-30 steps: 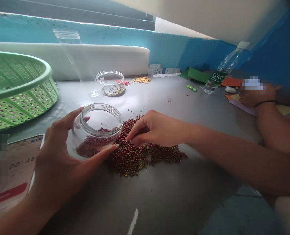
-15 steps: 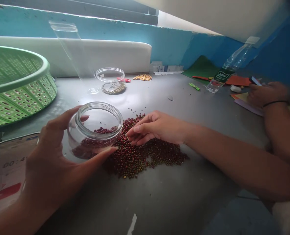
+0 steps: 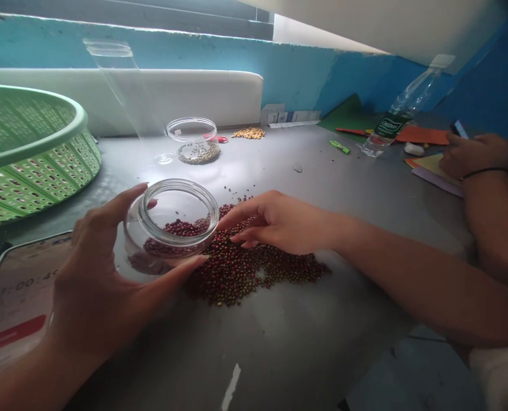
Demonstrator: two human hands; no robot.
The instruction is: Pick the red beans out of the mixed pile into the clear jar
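Note:
My left hand (image 3: 104, 268) wraps round a clear, wide-mouthed jar (image 3: 134, 240), thumb in front and fingers behind. The jar tilts slightly, its open mouth facing up and toward me. Dark red beans (image 3: 181, 229) show through its mouth and wall. Just right of the jar, a loose pile of red beans mixed with green ones (image 3: 232, 279) spreads over the grey table. Over that pile lies my right hand (image 3: 283, 222), fingers apart and the index finger stretched toward the jar; the fingertips touch the beans. I see nothing held in it.
A green basket (image 3: 35, 180) stands left, above a phone (image 3: 27, 291). Behind are a round clear container (image 3: 198, 154) with pale grains, a tall clear container (image 3: 125, 91) and yellow kernels (image 3: 249, 133). On the right are a bottle (image 3: 391, 127) and another person's hand (image 3: 472, 154).
My right hand's fingers have spread from a loose cupped pose, the index finger now reaching toward the jar. The jar in my left hand has shifted slightly right.

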